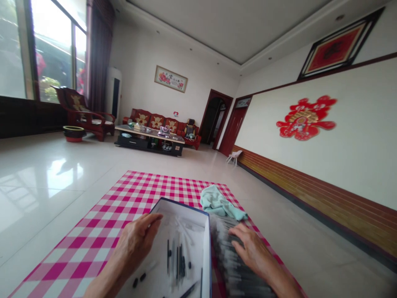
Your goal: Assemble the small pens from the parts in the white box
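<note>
My left hand [138, 236] is over the left side of a white box [206, 248] with a dark blue rim. Its thumb and forefinger are slightly apart, with nothing visible between them. Inside the box lie thin black pen refills [178, 263], pale clear tubes [185, 236] and small black caps [135, 282]. To the right of the box, my right hand [248, 245] hovers over or touches a long pile of pens [231, 256], clear at one end and dark along the barrels. Its fingers are bent and apart. Motion blurs the pile, so single pens are hard to make out.
A mint-green cloth [218, 203] lies crumpled behind the pile. Everything rests on a pink-and-white checked tablecloth [102, 225]. Farther off stand a low coffee table [149, 142], a wooden sofa [156, 121], an armchair [83, 111] and a small white stool [234, 157].
</note>
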`<state>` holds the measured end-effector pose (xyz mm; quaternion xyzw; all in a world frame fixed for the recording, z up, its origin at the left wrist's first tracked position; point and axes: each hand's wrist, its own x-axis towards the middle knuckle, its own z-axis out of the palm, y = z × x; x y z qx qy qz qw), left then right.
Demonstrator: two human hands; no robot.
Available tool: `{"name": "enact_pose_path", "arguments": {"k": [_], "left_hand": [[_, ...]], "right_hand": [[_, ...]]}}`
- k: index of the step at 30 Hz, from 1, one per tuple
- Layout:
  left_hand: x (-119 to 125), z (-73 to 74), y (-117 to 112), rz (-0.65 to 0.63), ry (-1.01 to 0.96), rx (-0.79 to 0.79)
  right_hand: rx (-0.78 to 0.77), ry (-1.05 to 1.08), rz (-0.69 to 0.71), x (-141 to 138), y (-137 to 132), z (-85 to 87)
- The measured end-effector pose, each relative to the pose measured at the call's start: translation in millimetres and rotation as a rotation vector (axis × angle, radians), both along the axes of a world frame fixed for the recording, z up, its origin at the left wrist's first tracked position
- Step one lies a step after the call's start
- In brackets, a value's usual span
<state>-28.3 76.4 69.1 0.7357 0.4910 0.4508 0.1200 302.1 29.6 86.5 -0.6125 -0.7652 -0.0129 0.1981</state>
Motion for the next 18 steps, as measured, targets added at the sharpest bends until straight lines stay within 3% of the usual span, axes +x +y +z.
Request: {"name": "enact_pose_path", "arguments": {"k": [3,5,8,13,18], "left_hand": [[0.0,-0.8,0.6,0.005,0.014,-0.003],[-0.1,-1.3,0.6,-0.002,0.006,-0.008],[-0.2,-1.7,0.7,-0.001,0.002,-0.008],[0.3,-3.0,2.5,0.014,0.017,0.002],[1.4,-3.7,1.6,0.000,0.019,-0.023]], "right_hand": [[0.010,0.089,0.102,-31.1,11.7,14.0],[-0.041,0.150,0.194,-56.5,23.7,10.8],[-0.178,0.202,0.182,-89.9,43.0,-13.4],[-0.189,0.308,0.032,-117.8,65.4,-64.5],[-0.199,0.593,-0.006,-127.7,82.0,-87.7]]}}
